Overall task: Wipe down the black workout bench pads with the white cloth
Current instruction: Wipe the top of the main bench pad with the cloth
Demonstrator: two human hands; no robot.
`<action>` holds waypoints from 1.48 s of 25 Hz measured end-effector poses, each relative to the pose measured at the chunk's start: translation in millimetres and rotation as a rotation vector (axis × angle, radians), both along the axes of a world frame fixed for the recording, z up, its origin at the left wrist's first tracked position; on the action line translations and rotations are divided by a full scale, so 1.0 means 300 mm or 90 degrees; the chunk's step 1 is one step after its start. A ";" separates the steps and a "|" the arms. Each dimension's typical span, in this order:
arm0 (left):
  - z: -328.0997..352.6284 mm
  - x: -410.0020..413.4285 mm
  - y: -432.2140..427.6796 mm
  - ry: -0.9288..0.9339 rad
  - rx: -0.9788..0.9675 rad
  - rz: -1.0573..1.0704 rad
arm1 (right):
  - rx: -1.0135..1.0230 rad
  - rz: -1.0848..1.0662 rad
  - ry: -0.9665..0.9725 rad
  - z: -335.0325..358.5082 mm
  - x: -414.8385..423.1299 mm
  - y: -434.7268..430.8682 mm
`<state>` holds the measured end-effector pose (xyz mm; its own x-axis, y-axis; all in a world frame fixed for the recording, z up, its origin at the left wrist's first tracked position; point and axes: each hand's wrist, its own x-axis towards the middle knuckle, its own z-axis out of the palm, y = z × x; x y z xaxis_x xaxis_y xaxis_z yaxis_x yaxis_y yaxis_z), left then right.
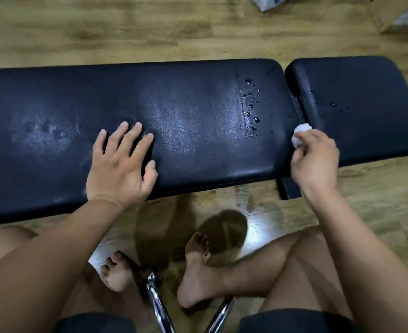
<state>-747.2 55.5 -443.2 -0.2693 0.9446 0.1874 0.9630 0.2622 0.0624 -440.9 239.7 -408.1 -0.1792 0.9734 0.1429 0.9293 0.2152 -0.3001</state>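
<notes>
A long black bench pad (pixel 198 97) stretches across the view, with a shorter black seat pad (pixel 361 97) to its right across a narrow gap. Water droplets (pixel 251 109) sit near the long pad's right end. My left hand (pixel 121 164) rests flat on the long pad, fingers spread. My right hand (pixel 316 162) grips a bunched white cloth (pixel 300 133) at the gap between the two pads, near their front edge. Most of the cloth is hidden inside my fingers.
Wooden floor (pixel 150 27) surrounds the bench, with a wet patch (pixel 251 207) below the pad's front edge. Cardboard boxes (pixel 400 18) stand at the far right. My bare feet (pixel 198 267) and chrome chair legs (pixel 157 299) lie below, beside a white paper (pixel 104 251).
</notes>
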 end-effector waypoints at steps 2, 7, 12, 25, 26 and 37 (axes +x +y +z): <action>0.001 -0.002 0.005 0.006 0.002 -0.001 | -0.013 0.073 0.035 -0.014 -0.179 -0.147; 0.003 -0.001 0.001 0.007 -0.001 -0.009 | -0.055 0.457 0.076 -0.038 -0.495 -0.478; 0.005 -0.003 0.005 -0.001 0.000 0.001 | 0.000 0.211 0.008 -0.015 -0.101 -0.059; 0.010 -0.001 0.006 -0.005 -0.008 0.001 | -0.038 0.489 0.137 -0.017 -0.537 -0.282; 0.011 -0.002 0.009 -0.007 -0.008 0.002 | -0.033 0.461 0.140 -0.005 -0.450 -0.210; 0.010 -0.001 0.007 0.001 -0.029 0.002 | -0.029 0.188 0.021 -0.035 -0.609 -0.168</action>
